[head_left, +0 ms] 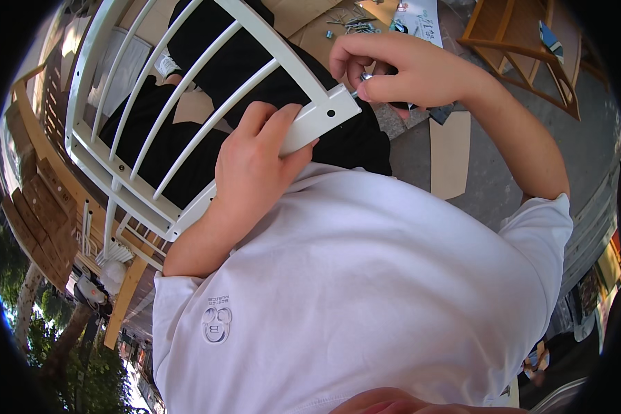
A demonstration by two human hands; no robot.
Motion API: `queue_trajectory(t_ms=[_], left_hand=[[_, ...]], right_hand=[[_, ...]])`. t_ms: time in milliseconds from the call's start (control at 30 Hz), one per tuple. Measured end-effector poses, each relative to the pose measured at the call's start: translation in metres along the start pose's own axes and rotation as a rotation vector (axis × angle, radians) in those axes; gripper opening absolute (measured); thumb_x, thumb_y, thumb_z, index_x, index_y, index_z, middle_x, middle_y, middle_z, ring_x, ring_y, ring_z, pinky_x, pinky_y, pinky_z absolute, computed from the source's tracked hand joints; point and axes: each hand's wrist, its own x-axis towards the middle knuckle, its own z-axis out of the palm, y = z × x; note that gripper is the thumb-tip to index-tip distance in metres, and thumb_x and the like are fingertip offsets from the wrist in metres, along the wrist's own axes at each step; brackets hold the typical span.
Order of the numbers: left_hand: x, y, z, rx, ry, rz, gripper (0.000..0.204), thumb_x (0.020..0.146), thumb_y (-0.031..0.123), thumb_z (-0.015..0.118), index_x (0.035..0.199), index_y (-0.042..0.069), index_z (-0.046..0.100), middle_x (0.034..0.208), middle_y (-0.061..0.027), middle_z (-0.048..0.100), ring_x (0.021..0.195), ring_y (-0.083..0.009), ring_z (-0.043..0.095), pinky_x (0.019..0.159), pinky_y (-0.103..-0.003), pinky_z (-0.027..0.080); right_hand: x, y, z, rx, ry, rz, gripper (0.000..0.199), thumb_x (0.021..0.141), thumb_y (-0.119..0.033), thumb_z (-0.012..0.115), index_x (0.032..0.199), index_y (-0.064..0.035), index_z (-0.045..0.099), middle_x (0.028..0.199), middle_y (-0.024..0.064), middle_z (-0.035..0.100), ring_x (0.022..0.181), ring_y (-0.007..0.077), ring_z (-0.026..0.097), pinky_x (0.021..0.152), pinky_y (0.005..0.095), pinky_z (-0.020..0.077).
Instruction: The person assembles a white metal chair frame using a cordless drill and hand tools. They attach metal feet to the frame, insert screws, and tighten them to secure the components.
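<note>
A white slatted furniture frame point(338, 110) with curved bars lies tilted across my lap, over dark trousers. Near its right corner, my left hand point(255, 155) wraps round the white rail. A round dark hole shows in the rail's face by that corner. At the rail's end my right hand point(410, 69) is closed in a pinch on a small shiny metal fastener point(356, 94), which touches or nearly touches the end. The fingers partly cover it, so its exact kind is unclear. Something dark shows under the right palm, mostly hidden.
Loose metal hardware point(360, 27) lies on cardboard beyond my knees, beside a printed sheet point(421, 21). A brown wooden furniture piece point(521, 52) stands at the far right. One cardboard strip point(450, 155) rests on the grey floor. Brown boxes point(41, 214) are stacked on the left.
</note>
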Motion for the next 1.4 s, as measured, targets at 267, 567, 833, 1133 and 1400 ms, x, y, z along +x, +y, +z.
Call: queue_trajectory(t_ms=[267, 567, 833, 1133, 1400], left_hand=[[0.001, 0.001, 0.001, 0.002, -0.009, -0.002, 0.042, 0.077, 0.015, 0.088, 0.116, 0.008, 0.073, 0.099, -0.0086, 0.063, 0.073, -0.0268, 0.066, 0.067, -0.036, 0.056], [0.000, 0.001, 0.002, 0.020, -0.025, -0.013, 0.042, 0.077, 0.015, 0.088, 0.116, 0.009, 0.073, 0.100, -0.0081, 0.063, 0.075, -0.0266, 0.067, 0.067, -0.037, 0.056], [-0.006, -0.008, 0.015, 0.079, 0.013, 0.003, 0.044, 0.076, 0.013, 0.088, 0.117, 0.009, 0.073, 0.100, -0.0090, 0.063, 0.075, -0.0273, 0.068, 0.067, -0.037, 0.057], [-0.012, -0.014, 0.022, 0.107, -0.035, 0.044, 0.045, 0.077, 0.015, 0.088, 0.119, 0.008, 0.072, 0.102, -0.0104, 0.063, 0.076, -0.0279, 0.069, 0.066, -0.037, 0.058], [-0.011, -0.018, 0.016, 0.093, -0.058, 0.029, 0.044, 0.078, 0.019, 0.087, 0.118, 0.011, 0.073, 0.102, -0.0092, 0.063, 0.076, -0.0280, 0.069, 0.068, -0.037, 0.059]], right_hand=[[0.000, 0.008, 0.003, -0.023, 0.040, -0.077, 0.036, 0.087, -0.010, 0.057, 0.121, -0.0036, 0.057, 0.090, 0.0044, 0.061, 0.055, 0.0084, 0.056, 0.045, 0.0239, 0.0469], [0.002, 0.005, -0.004, 0.026, -0.105, 0.058, 0.032, 0.088, -0.010, 0.055, 0.120, -0.0047, 0.059, 0.085, 0.0039, 0.063, 0.055, 0.0089, 0.057, 0.045, 0.0241, 0.0460], [0.011, 0.004, -0.002, 0.275, -0.153, 0.352, 0.038, 0.093, -0.024, 0.057, 0.125, -0.0030, 0.063, 0.081, 0.0037, 0.065, 0.050, 0.0119, 0.059, 0.036, 0.0253, 0.0395], [0.020, 0.018, -0.002, 0.470, -0.295, 0.567, 0.047, 0.095, -0.023, 0.055, 0.136, -0.0003, 0.056, 0.088, 0.0075, 0.068, 0.053, 0.0131, 0.061, 0.039, 0.0238, 0.0431], [0.002, 0.052, 0.012, -0.282, -0.074, -0.197, 0.057, 0.086, -0.035, 0.078, 0.131, -0.0047, 0.061, 0.126, 0.0186, 0.066, 0.100, 0.0356, 0.070, 0.088, 0.0409, 0.0553]])
